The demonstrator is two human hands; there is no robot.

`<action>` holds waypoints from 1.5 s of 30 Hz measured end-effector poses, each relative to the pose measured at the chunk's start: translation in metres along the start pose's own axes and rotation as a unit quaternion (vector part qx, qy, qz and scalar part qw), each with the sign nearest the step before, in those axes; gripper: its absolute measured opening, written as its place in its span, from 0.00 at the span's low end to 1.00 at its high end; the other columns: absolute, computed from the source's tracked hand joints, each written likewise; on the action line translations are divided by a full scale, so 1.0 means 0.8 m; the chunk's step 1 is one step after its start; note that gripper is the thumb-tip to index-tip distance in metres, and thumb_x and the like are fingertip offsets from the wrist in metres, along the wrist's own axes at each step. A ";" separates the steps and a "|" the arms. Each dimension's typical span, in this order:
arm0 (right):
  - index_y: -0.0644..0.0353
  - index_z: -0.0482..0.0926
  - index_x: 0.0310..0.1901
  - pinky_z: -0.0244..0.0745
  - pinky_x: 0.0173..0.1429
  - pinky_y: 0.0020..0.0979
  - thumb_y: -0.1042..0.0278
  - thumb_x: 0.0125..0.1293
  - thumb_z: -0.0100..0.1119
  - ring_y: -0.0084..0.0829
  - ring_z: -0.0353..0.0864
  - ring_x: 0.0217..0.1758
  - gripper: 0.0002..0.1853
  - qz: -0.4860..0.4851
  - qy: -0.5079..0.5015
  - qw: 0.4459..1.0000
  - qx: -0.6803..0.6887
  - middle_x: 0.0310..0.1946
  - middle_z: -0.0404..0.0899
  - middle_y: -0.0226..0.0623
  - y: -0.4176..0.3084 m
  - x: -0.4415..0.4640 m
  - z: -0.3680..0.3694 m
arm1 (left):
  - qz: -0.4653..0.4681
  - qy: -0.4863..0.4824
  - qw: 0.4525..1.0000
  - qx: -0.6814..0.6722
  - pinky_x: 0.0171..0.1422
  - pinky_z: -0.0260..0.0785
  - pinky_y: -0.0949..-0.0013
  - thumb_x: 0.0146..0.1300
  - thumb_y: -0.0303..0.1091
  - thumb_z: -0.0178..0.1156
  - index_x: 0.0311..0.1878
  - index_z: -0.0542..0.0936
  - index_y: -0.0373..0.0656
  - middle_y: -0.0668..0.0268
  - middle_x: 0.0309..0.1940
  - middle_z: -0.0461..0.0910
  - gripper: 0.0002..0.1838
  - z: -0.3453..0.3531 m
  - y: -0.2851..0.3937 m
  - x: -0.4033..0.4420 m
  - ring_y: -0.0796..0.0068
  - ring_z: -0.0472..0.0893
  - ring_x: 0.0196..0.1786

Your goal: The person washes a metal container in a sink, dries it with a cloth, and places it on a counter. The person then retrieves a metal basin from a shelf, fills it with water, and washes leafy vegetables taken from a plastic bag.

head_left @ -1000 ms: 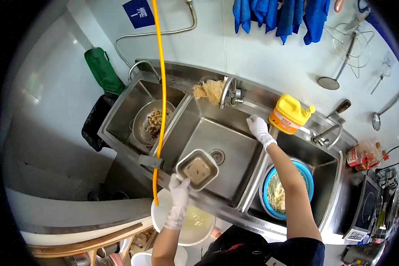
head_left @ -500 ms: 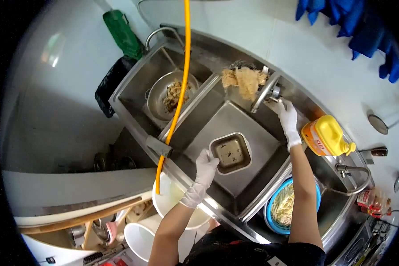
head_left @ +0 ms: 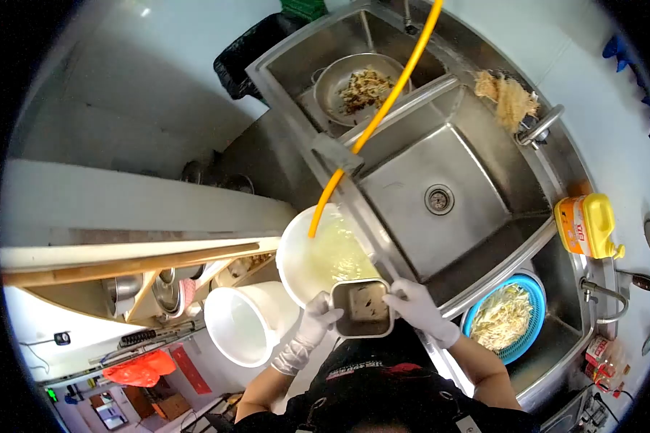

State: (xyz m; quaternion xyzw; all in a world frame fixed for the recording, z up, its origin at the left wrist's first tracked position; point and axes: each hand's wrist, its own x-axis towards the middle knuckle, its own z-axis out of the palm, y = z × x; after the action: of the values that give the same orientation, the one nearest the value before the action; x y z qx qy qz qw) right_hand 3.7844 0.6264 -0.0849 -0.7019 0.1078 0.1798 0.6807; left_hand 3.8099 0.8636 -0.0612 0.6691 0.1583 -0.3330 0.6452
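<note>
A small square metal pan with dark bits on its bottom is held level close to the body, in front of the sink edge. My left hand, in a white glove, grips its left rim. My gloved right hand has hold of the right rim. Just beyond the pan stands a white bucket of yellowish liquid, with a yellow hose hanging into it. The middle sink basin shows its drain.
A second white bucket stands at the left. A pot of food scraps is in the far basin. The near basin holds a blue colander of pale shredded vegetables. A yellow jug is on the sink's rim.
The pan has moved from over the middle basin to near my body. My right hand has left the faucet and taken hold of the pan. The view has swung left.
</note>
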 end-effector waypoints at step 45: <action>0.59 0.73 0.27 0.63 0.19 0.22 0.67 0.60 0.60 0.17 0.66 0.14 0.09 0.068 0.230 0.961 0.134 0.17 0.71 0.26 0.127 0.209 0.167 | 0.066 0.070 0.979 0.180 0.34 0.67 0.74 0.54 0.35 0.63 0.36 0.80 0.38 0.68 0.25 0.78 0.11 -0.178 -0.036 0.248 0.79 0.74 0.28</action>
State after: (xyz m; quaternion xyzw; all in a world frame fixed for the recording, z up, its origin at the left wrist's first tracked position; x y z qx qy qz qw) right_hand 3.8828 0.7697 -0.2458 -0.6173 0.3324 0.0433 0.7118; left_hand 3.9703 0.9620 -0.2193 0.8053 0.0960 -0.2648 0.5217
